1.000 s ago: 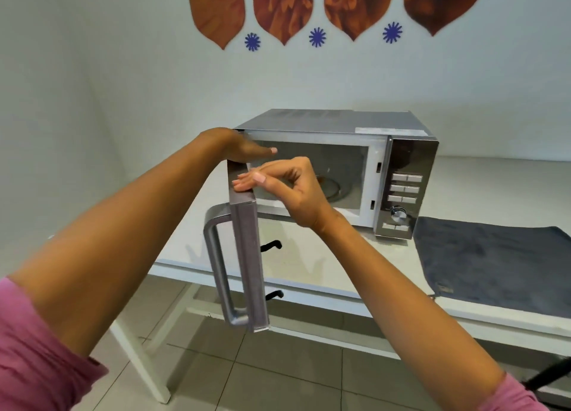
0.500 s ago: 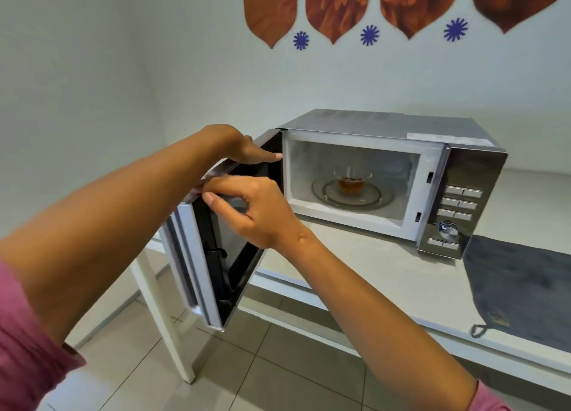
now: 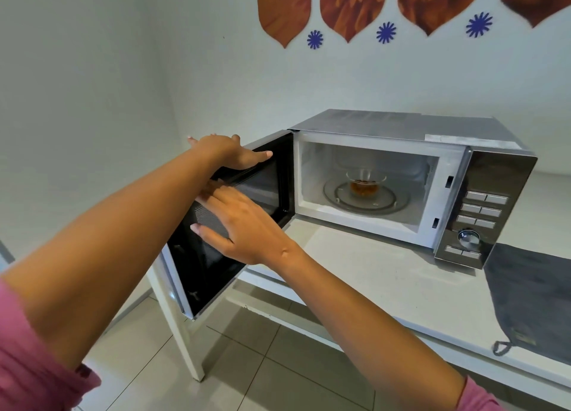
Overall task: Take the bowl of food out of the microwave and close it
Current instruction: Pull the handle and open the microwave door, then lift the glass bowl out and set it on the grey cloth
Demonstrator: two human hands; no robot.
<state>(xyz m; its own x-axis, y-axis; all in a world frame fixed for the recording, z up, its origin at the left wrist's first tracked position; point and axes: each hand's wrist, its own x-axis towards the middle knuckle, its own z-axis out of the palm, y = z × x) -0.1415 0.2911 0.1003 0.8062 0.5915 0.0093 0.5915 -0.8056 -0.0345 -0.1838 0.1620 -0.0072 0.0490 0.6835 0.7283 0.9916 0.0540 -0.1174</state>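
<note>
A silver microwave (image 3: pixel 401 126) stands on a white table (image 3: pixel 370 274), and its door (image 3: pixel 265 191) is swung wide to the left. Inside, a small clear glass bowl (image 3: pixel 365 184) with brown food sits on the round glass turntable (image 3: pixel 389 205). My left hand (image 3: pixel 228 152) rests flat on the door's top edge, fingers spread. My right hand (image 3: pixel 241 225) lies against the door's dark inner window with its fingers apart, holding nothing. Both hands are well left of the bowl.
A dark grey cloth (image 3: pixel 531 290) lies on the table right of the microwave, below its control panel (image 3: pixel 482 213). A white wall stands close behind and to the left. The table leg (image 3: pixel 179 324) and tiled floor (image 3: pixel 262 367) are below the door.
The door has swung from half open to wide open, exposing the bowl inside. My right hand went from pinching the door's edge to lying flat on its inner face.
</note>
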